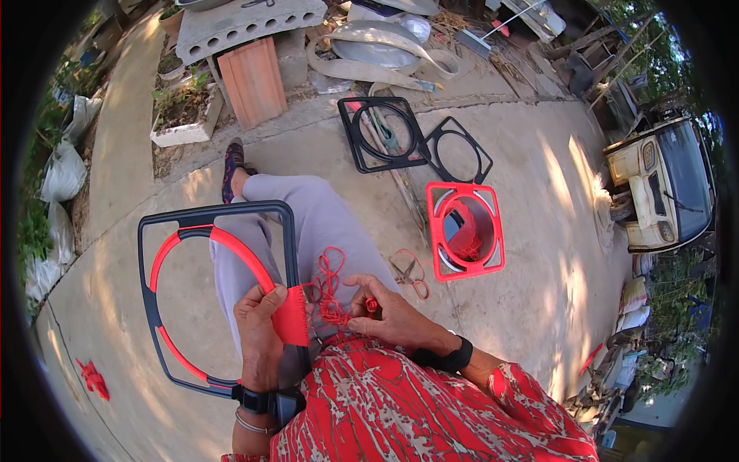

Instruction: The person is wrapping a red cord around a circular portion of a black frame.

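My left hand (pixel 258 331) grips a black square frame (pixel 290 239) with a round opening, tilted over my lap. Red strips (pixel 245 250) cover parts of its ring. The fingers close at the right side, where tightly laid red cord (pixel 292 317) wraps the ring and side bar. Loose loops of red cord (pixel 329 296) lie on my thigh between both hands. My right hand (pixel 396 317) curls around a small red roll (pixel 372 306), thumb and index finger apart. Scissors with orange handles (pixel 418 287) rest on the ground beyond it.
A red square frame (pixel 432 231) around a round container with red cord inside stands on the concrete. Two more black frames (pixel 348 138) lie behind. A red bundle (pixel 93 379) is at far left. Also around are a planter (pixel 181 137), a slab bench (pixel 254 29) and a vehicle (pixel 643 185).
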`<state>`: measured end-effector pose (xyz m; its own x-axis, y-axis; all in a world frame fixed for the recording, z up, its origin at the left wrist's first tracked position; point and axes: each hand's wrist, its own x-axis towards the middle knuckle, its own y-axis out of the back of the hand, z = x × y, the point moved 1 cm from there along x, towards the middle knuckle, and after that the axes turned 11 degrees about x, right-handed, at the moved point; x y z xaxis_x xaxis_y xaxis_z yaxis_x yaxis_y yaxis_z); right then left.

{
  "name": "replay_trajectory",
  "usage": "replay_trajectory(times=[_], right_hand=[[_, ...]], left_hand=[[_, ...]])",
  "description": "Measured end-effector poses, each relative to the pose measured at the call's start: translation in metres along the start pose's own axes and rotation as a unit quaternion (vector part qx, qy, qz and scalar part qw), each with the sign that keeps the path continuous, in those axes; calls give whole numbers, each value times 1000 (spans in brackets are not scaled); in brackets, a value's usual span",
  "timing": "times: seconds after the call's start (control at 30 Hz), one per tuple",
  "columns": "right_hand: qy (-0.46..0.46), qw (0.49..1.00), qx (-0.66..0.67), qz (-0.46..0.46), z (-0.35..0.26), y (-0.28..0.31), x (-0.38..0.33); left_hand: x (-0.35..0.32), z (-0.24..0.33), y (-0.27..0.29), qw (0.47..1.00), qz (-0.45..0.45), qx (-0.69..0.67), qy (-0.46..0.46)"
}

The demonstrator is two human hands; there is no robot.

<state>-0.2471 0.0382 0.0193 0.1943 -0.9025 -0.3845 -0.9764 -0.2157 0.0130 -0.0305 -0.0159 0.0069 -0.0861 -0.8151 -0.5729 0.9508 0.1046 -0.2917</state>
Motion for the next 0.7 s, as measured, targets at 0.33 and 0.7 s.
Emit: replay_trajectory(times=[0.33,0.7], right_hand=[[54,997,33,-52,4,21,-33],[287,909,-259,153,-40,24,-30]], left_hand=[[-4,2,-2,1000,-2,1,6],[-3,-4,6,999,-39,25,-14]])
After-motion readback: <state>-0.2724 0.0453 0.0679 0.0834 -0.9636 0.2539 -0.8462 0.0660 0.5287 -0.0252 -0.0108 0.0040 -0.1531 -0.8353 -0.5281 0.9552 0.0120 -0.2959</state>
